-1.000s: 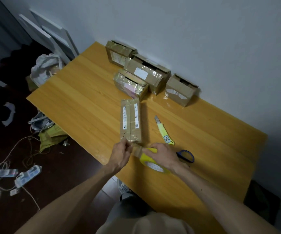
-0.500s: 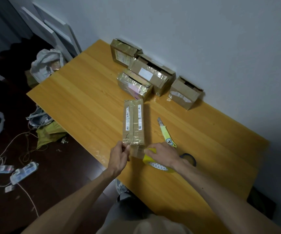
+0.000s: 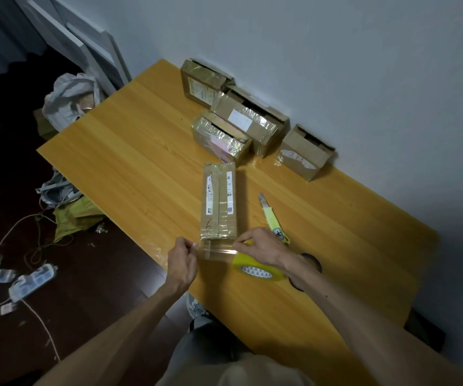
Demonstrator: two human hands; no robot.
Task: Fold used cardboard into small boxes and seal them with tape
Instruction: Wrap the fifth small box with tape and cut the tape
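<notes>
In the head view, our left hand [image 3: 181, 260] pinched the free end of the tape [image 3: 215, 250] and our right hand [image 3: 261, 247] gripped the roll [image 3: 258, 270], with the clear strip stretched between them just short of the box [image 3: 219, 201]. We judged the strip could fold onto itself or land crooked if either grip dipped. The knife [image 3: 273, 221], just beyond the right hand, risked a nudge.

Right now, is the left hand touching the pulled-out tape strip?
Touching. The head view shows the left hand pinching the free end of the tape strip, stretched from the yellow roll in the right hand.
</notes>
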